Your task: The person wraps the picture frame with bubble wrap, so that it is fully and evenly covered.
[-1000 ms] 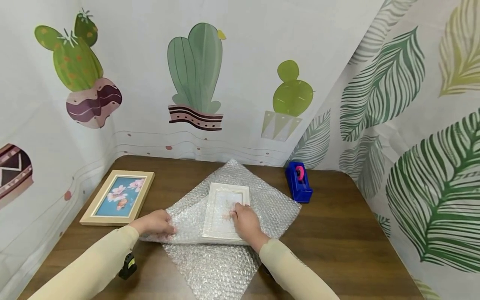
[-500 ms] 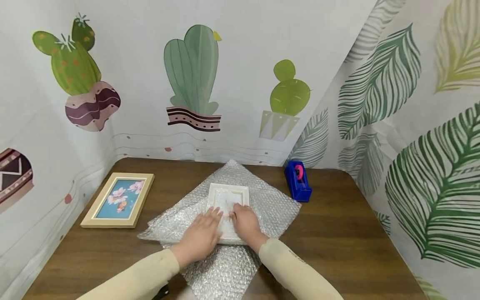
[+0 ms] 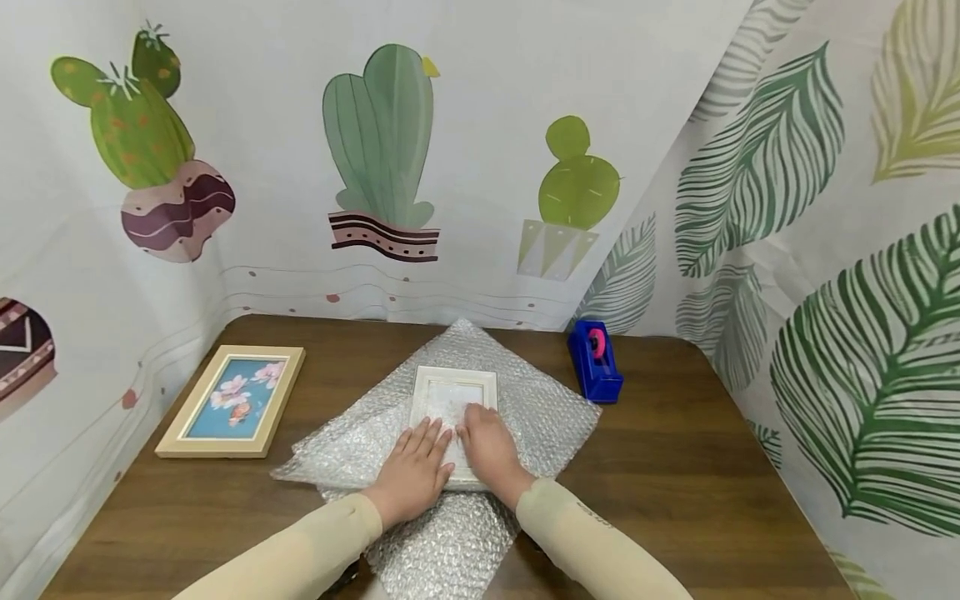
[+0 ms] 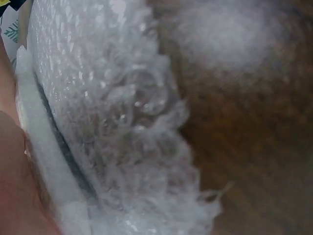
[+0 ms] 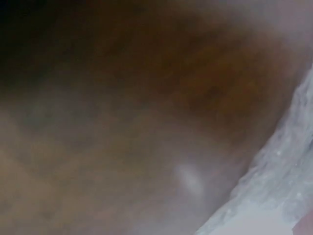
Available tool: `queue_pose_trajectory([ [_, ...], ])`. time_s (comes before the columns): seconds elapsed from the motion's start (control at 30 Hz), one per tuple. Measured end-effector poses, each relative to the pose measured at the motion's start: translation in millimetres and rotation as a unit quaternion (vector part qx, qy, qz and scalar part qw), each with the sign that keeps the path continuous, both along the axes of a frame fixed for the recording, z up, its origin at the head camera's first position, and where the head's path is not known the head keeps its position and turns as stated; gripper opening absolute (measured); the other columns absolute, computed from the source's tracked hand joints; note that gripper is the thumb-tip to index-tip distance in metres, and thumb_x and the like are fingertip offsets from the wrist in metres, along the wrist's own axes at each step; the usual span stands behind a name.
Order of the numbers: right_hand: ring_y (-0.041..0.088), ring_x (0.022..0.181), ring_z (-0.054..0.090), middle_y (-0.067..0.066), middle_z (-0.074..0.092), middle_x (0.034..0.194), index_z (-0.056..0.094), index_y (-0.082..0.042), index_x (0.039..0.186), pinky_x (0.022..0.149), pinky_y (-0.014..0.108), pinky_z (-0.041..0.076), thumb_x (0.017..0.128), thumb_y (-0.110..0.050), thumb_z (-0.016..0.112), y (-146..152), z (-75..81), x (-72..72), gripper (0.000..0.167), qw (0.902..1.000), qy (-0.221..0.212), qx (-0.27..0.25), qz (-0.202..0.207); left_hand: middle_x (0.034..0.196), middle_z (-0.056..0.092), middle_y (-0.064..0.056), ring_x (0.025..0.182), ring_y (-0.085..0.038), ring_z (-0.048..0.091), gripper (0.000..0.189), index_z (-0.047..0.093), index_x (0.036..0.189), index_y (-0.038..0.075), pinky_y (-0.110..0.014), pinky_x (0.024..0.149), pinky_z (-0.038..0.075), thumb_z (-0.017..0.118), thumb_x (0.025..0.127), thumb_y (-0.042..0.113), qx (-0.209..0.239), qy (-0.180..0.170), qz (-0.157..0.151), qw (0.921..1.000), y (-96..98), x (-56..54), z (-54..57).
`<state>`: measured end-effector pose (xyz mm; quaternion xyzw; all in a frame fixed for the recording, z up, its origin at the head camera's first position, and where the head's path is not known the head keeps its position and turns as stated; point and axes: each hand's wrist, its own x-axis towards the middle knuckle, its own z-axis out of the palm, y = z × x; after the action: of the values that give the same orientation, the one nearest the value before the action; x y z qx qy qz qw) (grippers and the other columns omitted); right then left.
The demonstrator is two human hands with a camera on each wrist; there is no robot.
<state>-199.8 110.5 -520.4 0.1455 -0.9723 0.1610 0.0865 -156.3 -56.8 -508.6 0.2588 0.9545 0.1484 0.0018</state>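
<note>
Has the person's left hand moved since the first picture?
Yes: the left hand has moved to the right, away from the gold frame, and now lies over the white frame.

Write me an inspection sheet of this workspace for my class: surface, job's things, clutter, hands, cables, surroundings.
Surface: brown wood-look table.
Job's things: white frame lying on spread bubble wrap, one corner of which points towards the person.
Clutter: flower picture in a pale wooden frame at left; blue tape dispenser at back right; a dark object, mostly hidden by the left sleeve, unidentifiable.
Left hand: fingers extended over the white frame's lower left.
Right hand: on the white frame's right side; finger grip unclear.
Cables: nothing seen.
Surroundings: pale backdrop printed with cacti and leaves.
</note>
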Motion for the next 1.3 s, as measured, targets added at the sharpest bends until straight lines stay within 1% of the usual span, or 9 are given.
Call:
queue_pose_trajectory([
  [0.13, 0.038, 0.135, 0.058, 0.026, 0.059, 0.142, 0.052, -0.003, 0.131, 0.112, 0.047, 0.049, 0.102, -0.025, 0.062, -1.0, 0.1, -0.6, 0.039, 0.9983, -0.037, -0.033, -0.032, 0.162, 0.038, -0.025, 0.154, -0.043, 0.032, 0.054, 0.045, 0.151, -0.003, -0.059, 0.125, 0.027, 0.045, 0.107, 0.027, -0.004, -0.039, 0.005, 0.9992, 1.7, -0.9, 7.5],
  [0.27, 0.039, 0.142, 0.051, 0.025, 0.056, 0.145, 0.052, -0.004, 0.13, 0.117, 0.05, 0.045, 0.101, -0.025, 0.063, 0.3, -0.1, -2.6, 0.038, 0.9972, -0.045, -0.049, -0.034, 0.164, 0.035, -0.024, 0.156, -0.042, 0.029, 0.055, 0.043, 0.153, -0.002, -0.057, 0.127, 0.025, 0.045, 0.107, 0.027, -0.021, -0.064, 0.009, 0.9977, 3.7, -2.2, 13.7],
  [0.43, 0.043, 0.141, 0.049, 0.025, 0.056, 0.143, 0.055, 0.001, 0.127, 0.117, 0.054, 0.043, 0.1, -0.024, 0.065, 6.4, 4.0, -7.8, 0.038, 0.9951, -0.039, -0.09, -0.012, 0.165, 0.035, -0.024, 0.156, -0.042, 0.028, 0.055, 0.042, 0.154, -0.001, -0.056, 0.127, 0.025, 0.042, 0.108, 0.029, -0.038, -0.066, 0.011, 0.997, 3.9, -2.6, 13.8],
  [0.6, 0.044, 0.136, 0.053, 0.028, 0.057, 0.142, 0.057, 0.006, 0.13, 0.116, 0.054, 0.043, 0.106, -0.024, 0.053, 22.3, 10.6, -33.6, 0.039, 0.991, -0.035, -0.126, -0.029, 0.166, 0.033, -0.023, 0.157, -0.041, 0.027, 0.056, 0.042, 0.154, 0.0, -0.056, 0.127, 0.025, 0.046, 0.107, 0.03, -0.048, -0.085, 0.015, 0.9951, 3.3, -1.5, 16.5],
  [0.73, 0.045, 0.149, 0.039, 0.029, 0.046, 0.155, 0.047, 0.008, 0.146, 0.126, 0.056, 0.03, 0.11, -0.02, 0.039, 42.5, 14.8, -61.9, 0.046, 0.986, -0.078, -0.139, -0.049, 0.166, 0.033, -0.022, 0.157, -0.04, 0.027, 0.057, 0.041, 0.155, 0.001, -0.055, 0.128, 0.024, 0.046, 0.107, 0.031, -0.052, -0.094, 0.02, 0.994, 3.2, -0.9, 17.7],
  [0.87, 0.045, 0.154, 0.031, 0.027, 0.04, 0.16, 0.039, 0.004, 0.154, 0.126, 0.063, 0.024, 0.111, -0.021, 0.035, 62.3, 16.8, -84.0, 0.05, 0.9825, -0.114, -0.13, -0.069, 0.167, 0.032, -0.021, 0.158, -0.039, 0.026, 0.057, 0.041, 0.156, 0.002, -0.054, 0.128, 0.024, 0.045, 0.107, 0.031, -0.055, -0.095, 0.021, 0.9937, 4.0, -1.5, 17.3],
  [1.03, 0.04, 0.154, 0.032, 0.02, 0.043, 0.161, 0.035, -0.005, 0.159, 0.123, 0.073, 0.018, 0.111, -0.025, 0.034, 76.7, 16.9, -101.5, 0.052, 0.9697, -0.176, -0.103, -0.135, 0.166, 0.032, -0.023, 0.157, -0.041, 0.026, 0.056, 0.04, 0.155, 0.001, -0.056, 0.128, 0.023, 0.044, 0.108, 0.031, -0.047, -0.096, 0.011, 0.9942, 5.6, -1.8, 16.9],
  [1.1, 0.041, 0.153, 0.035, 0.019, 0.043, 0.161, 0.034, -0.005, 0.159, 0.122, 0.076, 0.015, 0.111, -0.024, 0.034, 78.6, 18.4, -106.4, 0.052, 0.9644, -0.197, -0.1, -0.145, 0.166, 0.032, -0.023, 0.157, -0.041, 0.026, 0.057, 0.04, 0.156, 0.001, -0.056, 0.128, 0.023, 0.043, 0.108, 0.031, -0.045, -0.094, 0.012, 0.9944, 5.5, -1.3, 17.9],
  [1.3, 0.043, 0.141, 0.05, 0.02, 0.055, 0.151, 0.048, -0.003, 0.149, 0.116, 0.078, 0.027, 0.108, -0.017, 0.042, 78.3, 24.6, -113.9, 0.043, 0.9652, -0.167, -0.137, -0.147, 0.166, 0.033, -0.021, 0.157, -0.04, 0.027, 0.057, 0.04, 0.156, 0.002, -0.054, 0.128, 0.024, 0.043, 0.107, 0.032, -0.048, -0.087, 0.019, 0.9949, 4.1, -2.0, 16.1],
])
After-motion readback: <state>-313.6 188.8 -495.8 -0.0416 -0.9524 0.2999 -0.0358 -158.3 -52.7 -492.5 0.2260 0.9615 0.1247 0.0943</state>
